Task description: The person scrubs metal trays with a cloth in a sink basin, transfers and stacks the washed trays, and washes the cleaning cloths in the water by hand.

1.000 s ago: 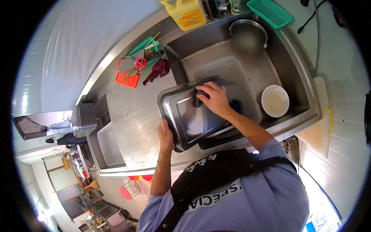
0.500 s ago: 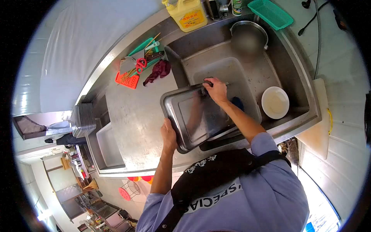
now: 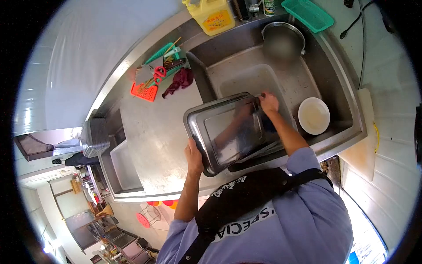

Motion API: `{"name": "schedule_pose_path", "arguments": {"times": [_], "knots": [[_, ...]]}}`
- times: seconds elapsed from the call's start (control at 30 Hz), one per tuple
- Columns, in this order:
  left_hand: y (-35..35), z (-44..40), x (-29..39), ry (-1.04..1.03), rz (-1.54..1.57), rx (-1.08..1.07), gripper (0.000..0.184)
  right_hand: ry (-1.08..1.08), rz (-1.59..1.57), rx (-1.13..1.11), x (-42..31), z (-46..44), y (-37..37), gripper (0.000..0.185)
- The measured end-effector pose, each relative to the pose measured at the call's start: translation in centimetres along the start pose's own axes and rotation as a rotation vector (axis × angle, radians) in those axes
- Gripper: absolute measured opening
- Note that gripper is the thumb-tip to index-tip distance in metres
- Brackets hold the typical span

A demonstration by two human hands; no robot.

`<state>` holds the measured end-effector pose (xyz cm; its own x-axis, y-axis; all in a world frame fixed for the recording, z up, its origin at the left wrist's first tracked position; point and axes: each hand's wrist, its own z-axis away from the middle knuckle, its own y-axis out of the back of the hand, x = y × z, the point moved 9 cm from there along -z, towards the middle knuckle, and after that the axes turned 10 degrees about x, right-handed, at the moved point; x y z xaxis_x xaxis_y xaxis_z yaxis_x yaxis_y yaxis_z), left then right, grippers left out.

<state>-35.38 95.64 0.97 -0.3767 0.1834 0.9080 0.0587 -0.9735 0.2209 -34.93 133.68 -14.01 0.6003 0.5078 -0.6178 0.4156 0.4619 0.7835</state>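
**Metal tray (image 3: 228, 132) sat slanted in a left-hand grip**

The tray was in the middle of the frame, overlapping the sink (image 3: 301, 79) and the surface (image 3: 154, 127) to its left. The left hand (image 3: 193, 157) had its fingers closed around the tray's left edge. The right hand (image 3: 269, 103) was at the tray's upper right corner, fingers curled; whether they gripped anything could not be told. Right of that hand, a white bowl (image 3: 314, 115) sat in the sink, with a pot (image 3: 283, 31) toward the upper right. At upper left on the surface lay a purple cloth (image 3: 179, 82), red-handled scissors (image 3: 159, 75) and an orange basket (image 3: 145, 91). A yellow jug (image 3: 214, 18) stood at top centre.
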Motion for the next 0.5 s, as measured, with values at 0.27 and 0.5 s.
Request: {"name": "schedule_pose_path", "arguments": {"times": [0.27,0.5], "knots": [[0.0,1.6,3.7,-0.151,-0.015,-0.071,0.050,-0.096,-0.056,-0.412,9.5,2.6,-3.5,0.042],[-2.1,3.3,5.5,-0.289,-0.198,-0.097,0.048,0.052,-0.594,-0.173,-4.2,0.8,12.3,0.042]]}}
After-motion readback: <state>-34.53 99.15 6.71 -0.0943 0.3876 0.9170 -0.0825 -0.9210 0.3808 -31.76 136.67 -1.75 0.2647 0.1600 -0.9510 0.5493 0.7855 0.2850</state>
